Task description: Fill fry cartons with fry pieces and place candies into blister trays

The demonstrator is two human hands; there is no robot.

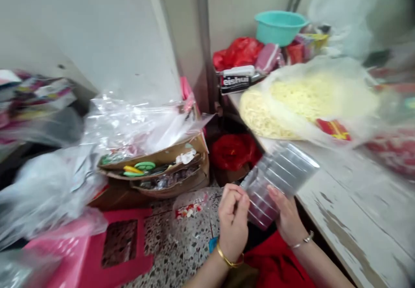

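A clear, ribbed plastic tray or pack (275, 180) tilts between my two hands, in front of the bench. My left hand (234, 214) is closed, with thumb and fingers pinched at its near left edge. Along its lower right side, my right hand (287, 214) grips it, thumb on the top face and the other fingers hidden beneath. Glare and blur hide whether anything lies inside. Beyond the plastic, a red bag (235, 152) sits low between the bench and a cardboard box.
At right, the worn white bench (350, 193) bears a bag of pale yellow pieces (304, 96) and a turquoise basin (280, 26). Left of my hands stand an open cardboard box (175, 186) and a pink plastic stool (86, 253). A small clear bag (189, 208) lies on the speckled floor.
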